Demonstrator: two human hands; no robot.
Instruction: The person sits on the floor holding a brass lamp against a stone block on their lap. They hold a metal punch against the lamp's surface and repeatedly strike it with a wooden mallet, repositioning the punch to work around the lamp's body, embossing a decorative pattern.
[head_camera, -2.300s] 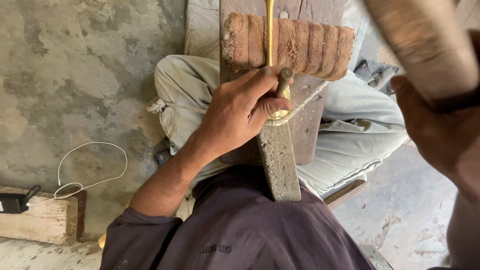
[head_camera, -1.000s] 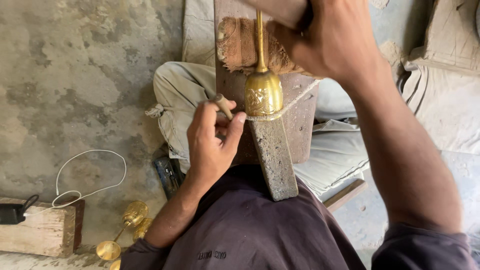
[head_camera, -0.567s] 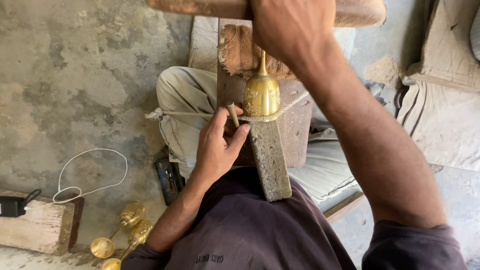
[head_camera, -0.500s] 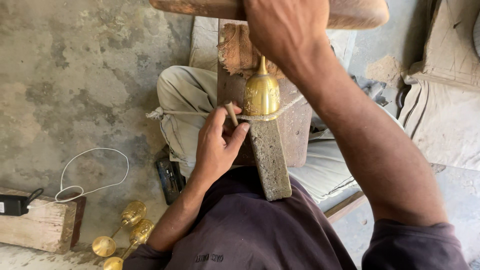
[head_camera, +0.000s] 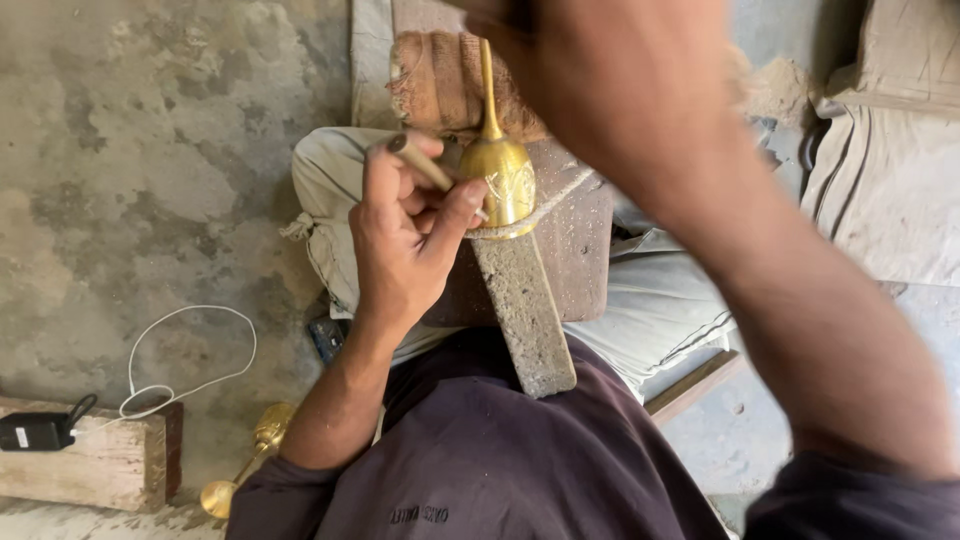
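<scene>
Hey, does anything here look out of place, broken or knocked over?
Nothing looks damaged. A brass goblet lies on its side on the floor by the wooden block, and the right hand is blurred, so what it holds cannot be told.

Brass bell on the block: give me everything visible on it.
The brass bell is golden and shiny, with a rounded flared body and a long slim handle running up toward the cloth-wrapped pad. It lies on its side atop the narrow grey stone bar, across the wooden block. Faint engraved patterning shows on its body. A pale cord crosses near its rim. The left hand presses a thin punch tool against its side. The right hand is raised above it, blurred.
</scene>
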